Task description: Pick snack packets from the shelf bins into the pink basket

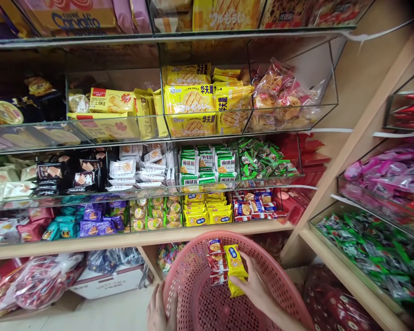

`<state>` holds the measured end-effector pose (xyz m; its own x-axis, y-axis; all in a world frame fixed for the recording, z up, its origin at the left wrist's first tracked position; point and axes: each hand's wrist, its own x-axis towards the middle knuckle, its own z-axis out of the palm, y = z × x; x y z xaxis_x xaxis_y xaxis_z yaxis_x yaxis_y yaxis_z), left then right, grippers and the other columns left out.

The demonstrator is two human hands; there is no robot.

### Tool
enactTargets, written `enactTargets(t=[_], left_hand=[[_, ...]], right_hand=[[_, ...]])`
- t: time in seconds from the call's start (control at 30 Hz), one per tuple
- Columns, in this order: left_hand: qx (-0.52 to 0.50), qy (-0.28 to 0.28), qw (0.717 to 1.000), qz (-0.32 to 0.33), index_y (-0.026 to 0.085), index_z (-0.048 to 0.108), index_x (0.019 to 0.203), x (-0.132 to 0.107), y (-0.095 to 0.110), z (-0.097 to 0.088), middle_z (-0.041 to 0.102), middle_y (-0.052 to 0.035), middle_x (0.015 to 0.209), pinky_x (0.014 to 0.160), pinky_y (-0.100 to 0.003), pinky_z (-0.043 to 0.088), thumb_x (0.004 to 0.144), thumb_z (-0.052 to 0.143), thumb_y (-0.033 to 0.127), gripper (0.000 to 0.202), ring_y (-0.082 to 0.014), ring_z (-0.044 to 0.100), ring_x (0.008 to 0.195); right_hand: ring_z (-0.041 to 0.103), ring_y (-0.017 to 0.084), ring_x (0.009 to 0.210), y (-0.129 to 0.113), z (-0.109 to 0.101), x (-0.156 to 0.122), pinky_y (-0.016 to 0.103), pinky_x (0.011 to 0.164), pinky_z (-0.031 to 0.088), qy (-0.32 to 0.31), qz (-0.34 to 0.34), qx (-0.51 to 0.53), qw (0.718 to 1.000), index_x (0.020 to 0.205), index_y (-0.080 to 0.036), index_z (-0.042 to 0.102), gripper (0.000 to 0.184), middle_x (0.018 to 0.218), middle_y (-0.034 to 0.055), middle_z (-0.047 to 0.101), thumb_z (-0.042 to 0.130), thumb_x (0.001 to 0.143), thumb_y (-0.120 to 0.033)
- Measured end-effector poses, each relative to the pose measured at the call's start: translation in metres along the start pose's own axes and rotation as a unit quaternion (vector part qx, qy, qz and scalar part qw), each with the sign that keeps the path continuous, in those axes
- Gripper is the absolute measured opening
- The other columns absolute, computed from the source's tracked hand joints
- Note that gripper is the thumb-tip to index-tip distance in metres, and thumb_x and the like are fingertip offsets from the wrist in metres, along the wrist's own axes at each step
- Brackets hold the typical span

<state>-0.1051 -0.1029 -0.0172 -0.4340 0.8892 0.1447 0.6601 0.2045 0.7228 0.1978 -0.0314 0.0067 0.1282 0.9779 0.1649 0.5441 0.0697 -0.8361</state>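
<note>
A pink perforated plastic basket [189, 257] stands in front of the lowest shelf. My left hand [161, 307] grips its left rim, the lower part of the hand cut off by the frame edge. Inside the basket my right hand [250, 278] has its thumb and fingers closed around yellow snack packets [233, 259], one above another. Just left of these, a short column of red and blue biscuit packets [216, 261] lies against the basket's far inner side. Matching yellow packets [196, 218] and red and blue packets [250, 209] fill bins directly behind.
Shelves with clear-fronted bins rise ahead, holding waffle packs [189, 99], green and white packets [207, 163] and other wrapped snacks. Side shelves at right hold green-wrapped sweets [365, 253]. A white carton [106, 278] and bagged goods [37, 280] sit below at left.
</note>
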Motion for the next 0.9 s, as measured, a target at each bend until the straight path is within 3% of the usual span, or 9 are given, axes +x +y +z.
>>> enactTargets(t=[0.13,0.3,0.47,0.6,0.67,0.77,0.9], left_hand=[[0.005,-0.012,1.000,0.000,0.009,0.045,0.130,0.000,0.001,0.000,0.048,-0.0189,0.137,0.110,-0.049,0.036,0.082,0.043,0.055,0.066,-0.0311,0.044,0.129],[-0.001,-0.013,1.000,-0.002,0.008,0.045,0.130,0.000,0.001,0.000,0.049,-0.0191,0.136,0.110,-0.049,0.035,0.082,0.043,0.056,0.067,-0.0317,0.044,0.129],[-0.009,-0.002,1.000,-0.001,0.011,0.048,0.127,0.000,-0.004,0.003,0.052,-0.0180,0.133,0.109,-0.050,0.038,0.081,0.045,0.056,0.064,-0.0317,0.047,0.127],[-0.013,0.018,0.999,0.025,0.012,0.047,0.127,0.000,-0.009,0.006,0.054,-0.0170,0.132,0.107,-0.049,0.039,0.082,0.045,0.053,0.061,-0.0296,0.048,0.126],[-0.012,0.016,0.999,0.034,0.013,0.048,0.126,0.001,-0.012,0.007,0.054,-0.0172,0.131,0.107,-0.049,0.040,0.082,0.046,0.053,0.060,-0.0289,0.049,0.126],[-0.011,0.013,0.999,0.035,0.013,0.049,0.126,0.003,-0.016,0.007,0.055,-0.0177,0.131,0.106,-0.050,0.041,0.082,0.047,0.053,0.060,-0.0291,0.051,0.124],[-0.017,0.032,0.998,0.046,0.014,0.051,0.123,0.004,-0.016,0.011,0.057,-0.0169,0.129,0.103,-0.049,0.044,0.080,0.049,0.053,0.058,-0.0289,0.052,0.123]], right_hand=[[0.051,0.027,0.121,0.005,-0.005,-0.005,0.044,0.100,0.040,-0.053,-0.012,-0.029,0.998,0.123,-0.027,0.051,0.059,0.128,0.0073,0.057,0.064,0.065,-0.028],[0.056,0.026,0.115,0.008,-0.001,0.005,0.042,0.097,0.044,-0.067,-0.010,-0.022,0.997,0.122,-0.027,0.052,0.050,0.122,0.0067,0.062,0.057,0.073,-0.033],[0.055,0.027,0.118,0.012,0.003,0.007,0.043,0.099,0.044,-0.059,-0.019,-0.066,0.996,0.123,-0.025,0.053,0.051,0.124,0.0080,0.062,0.059,0.073,-0.033],[0.059,0.028,0.114,0.008,-0.008,0.012,0.044,0.094,0.049,-0.027,-0.054,-0.107,0.992,0.128,-0.022,0.049,0.056,0.118,0.0095,0.066,0.058,0.078,-0.043],[0.059,0.028,0.113,-0.007,-0.020,0.019,0.045,0.093,0.050,0.000,-0.094,-0.126,0.988,0.128,-0.020,0.049,0.055,0.117,0.0112,0.066,0.055,0.081,-0.047],[0.059,0.026,0.113,-0.047,-0.035,0.036,0.044,0.094,0.049,0.027,-0.193,-0.136,0.971,0.125,-0.022,0.051,0.044,0.120,0.0102,0.064,0.050,0.087,-0.044],[0.054,0.023,0.118,-0.112,-0.030,0.065,0.041,0.099,0.047,-0.007,-0.318,-0.163,0.934,0.130,-0.022,0.048,0.042,0.127,0.0096,0.060,0.046,0.092,-0.037]])
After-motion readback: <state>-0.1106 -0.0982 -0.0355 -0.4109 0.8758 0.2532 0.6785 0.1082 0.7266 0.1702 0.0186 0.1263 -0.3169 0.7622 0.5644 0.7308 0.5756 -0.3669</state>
